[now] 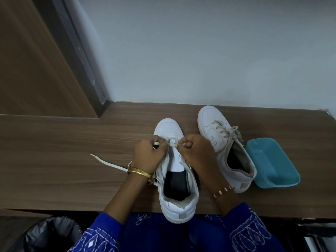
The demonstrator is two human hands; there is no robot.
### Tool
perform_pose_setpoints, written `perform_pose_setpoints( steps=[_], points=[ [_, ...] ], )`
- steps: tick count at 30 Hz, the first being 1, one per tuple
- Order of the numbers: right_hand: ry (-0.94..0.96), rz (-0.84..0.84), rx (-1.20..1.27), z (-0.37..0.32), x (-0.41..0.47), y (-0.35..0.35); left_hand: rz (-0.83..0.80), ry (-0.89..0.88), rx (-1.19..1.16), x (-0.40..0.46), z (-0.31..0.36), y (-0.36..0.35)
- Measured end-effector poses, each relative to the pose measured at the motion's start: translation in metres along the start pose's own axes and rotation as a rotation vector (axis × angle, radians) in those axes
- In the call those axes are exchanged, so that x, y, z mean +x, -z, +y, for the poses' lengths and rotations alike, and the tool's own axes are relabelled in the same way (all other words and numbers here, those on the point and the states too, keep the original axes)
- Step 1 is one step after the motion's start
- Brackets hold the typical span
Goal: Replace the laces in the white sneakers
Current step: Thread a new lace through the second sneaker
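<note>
At lower centre of the frame, a smooth white sneaker (pixel 177 180) is sitting on the wood-grain table (pixel 72 160), heel overhanging its near edge. The left hand (pixel 150 153) and right hand (pixel 197 151), fingers curled, are pinching its flat cream lace (pixel 171 143) near the toe. A second, laced sneaker (pixel 223 146) is lying right of it, beside a glossy teal tub (pixel 272 160).

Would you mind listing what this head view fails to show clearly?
- Lower eyelets of the near sneaker: covered by the left hand and right hand.
- Lace path under the left wrist: hidden.
- Teal tub contents: too dim.
- Bin: cut off by the bottom edge.
</note>
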State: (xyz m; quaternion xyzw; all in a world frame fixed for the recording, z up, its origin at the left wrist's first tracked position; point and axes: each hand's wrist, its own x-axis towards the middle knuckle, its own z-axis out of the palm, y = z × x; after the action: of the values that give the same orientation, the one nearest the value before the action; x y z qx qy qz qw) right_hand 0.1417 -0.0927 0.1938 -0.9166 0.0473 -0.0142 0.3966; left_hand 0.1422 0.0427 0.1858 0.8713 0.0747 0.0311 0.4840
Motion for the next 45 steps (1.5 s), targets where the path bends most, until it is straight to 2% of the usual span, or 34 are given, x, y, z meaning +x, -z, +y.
perform_pose_setpoints(
  steps=[5,9,19,23,27,36,45],
  points=[
    [0.059,-0.003,-0.036,-0.009,0.008,0.001,-0.027,-0.073,0.109,-0.003,0.004,0.007],
    [0.07,-0.015,0.008,-0.013,0.014,0.004,-0.082,-0.163,0.089,0.0,0.009,0.003],
    [-0.003,0.028,0.117,-0.008,0.012,0.007,-0.148,-0.053,-0.12,0.006,0.015,-0.005],
    [-0.019,0.037,0.05,-0.004,0.004,0.006,-0.117,-0.002,-0.134,0.007,0.008,-0.004],
    [-0.066,-0.09,0.02,-0.001,-0.007,-0.002,-0.05,0.023,-0.023,0.006,0.002,-0.004],
    [-0.06,-0.034,0.026,-0.002,-0.006,0.011,-0.165,-0.097,0.458,0.005,0.018,-0.005],
    [-0.111,-0.059,0.105,0.002,-0.005,0.013,-0.16,-0.073,0.639,0.001,0.028,-0.01]
  ],
)
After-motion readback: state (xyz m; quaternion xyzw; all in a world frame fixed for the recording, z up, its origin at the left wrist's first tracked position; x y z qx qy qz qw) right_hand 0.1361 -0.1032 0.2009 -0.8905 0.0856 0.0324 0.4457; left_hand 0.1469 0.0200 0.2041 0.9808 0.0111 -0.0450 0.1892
